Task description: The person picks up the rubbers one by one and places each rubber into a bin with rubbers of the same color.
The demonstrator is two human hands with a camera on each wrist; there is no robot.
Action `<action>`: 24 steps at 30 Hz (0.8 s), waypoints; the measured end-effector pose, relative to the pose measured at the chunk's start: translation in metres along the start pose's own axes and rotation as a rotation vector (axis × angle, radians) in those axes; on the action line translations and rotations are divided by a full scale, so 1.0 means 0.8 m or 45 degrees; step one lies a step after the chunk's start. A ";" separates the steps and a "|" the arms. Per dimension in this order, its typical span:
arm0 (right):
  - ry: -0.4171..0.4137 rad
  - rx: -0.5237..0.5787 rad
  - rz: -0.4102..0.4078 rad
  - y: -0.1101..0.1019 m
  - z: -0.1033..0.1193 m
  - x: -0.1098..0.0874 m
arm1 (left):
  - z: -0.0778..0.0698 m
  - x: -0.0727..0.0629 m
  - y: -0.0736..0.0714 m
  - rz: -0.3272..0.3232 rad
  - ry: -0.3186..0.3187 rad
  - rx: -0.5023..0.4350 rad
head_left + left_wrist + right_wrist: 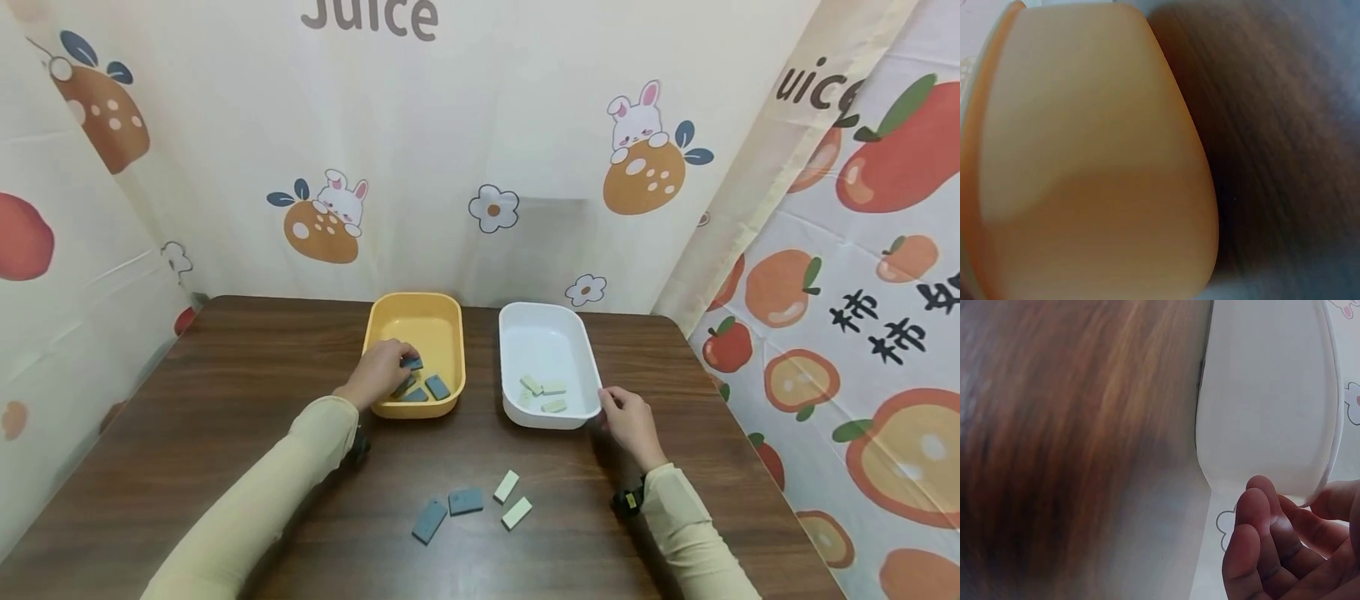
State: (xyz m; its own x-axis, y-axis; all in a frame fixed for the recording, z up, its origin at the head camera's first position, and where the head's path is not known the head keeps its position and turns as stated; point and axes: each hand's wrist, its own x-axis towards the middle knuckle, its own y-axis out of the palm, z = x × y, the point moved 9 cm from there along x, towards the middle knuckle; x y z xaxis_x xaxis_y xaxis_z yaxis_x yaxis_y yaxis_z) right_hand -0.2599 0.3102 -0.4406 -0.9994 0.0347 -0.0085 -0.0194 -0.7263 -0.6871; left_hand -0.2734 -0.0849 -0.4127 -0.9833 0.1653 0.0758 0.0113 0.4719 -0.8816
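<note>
My left hand (384, 372) reaches over the near left rim of a yellow tray (416, 310) and pinches a dark blue-grey block (412, 363) above several like it, such as a flat block (437, 387) in the tray. In the left wrist view the yellow tray's outer wall (1097, 125) hides that hand. My right hand (628, 421) pinches the rim of a white tray (543, 321) at its near right corner, thumb and index finger at the edge in the right wrist view. Several pale green blocks (554, 406) lie in the white tray.
Between me and the trays, two blue-grey blocks, one angled (430, 522) and one flatter (466, 502), lie on the brown wooden table (300, 333). Beside them are two pale green blocks, one farther (506, 486) and one nearer (517, 513). A printed curtain (450, 125) hangs behind.
</note>
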 end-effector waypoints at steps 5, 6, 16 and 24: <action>0.007 -0.001 0.007 0.002 -0.001 0.001 | 0.002 0.010 0.007 0.024 0.006 0.029; 0.011 0.002 0.005 0.003 -0.001 0.001 | 0.001 0.012 0.008 0.031 0.014 0.038; 0.020 0.005 -0.011 0.003 -0.002 0.002 | 0.006 0.026 0.018 0.087 0.004 0.053; 0.005 0.009 -0.025 0.003 -0.002 0.002 | 0.012 0.031 0.026 0.124 0.006 0.041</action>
State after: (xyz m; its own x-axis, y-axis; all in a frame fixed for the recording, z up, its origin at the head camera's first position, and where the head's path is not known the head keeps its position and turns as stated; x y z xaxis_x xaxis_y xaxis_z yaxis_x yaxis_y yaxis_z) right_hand -0.2618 0.3096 -0.4438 -0.9987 0.0516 0.0021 -0.0391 -0.7303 -0.6820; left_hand -0.2993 -0.0792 -0.4331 -0.9769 0.2133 -0.0088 0.1009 0.4250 -0.8995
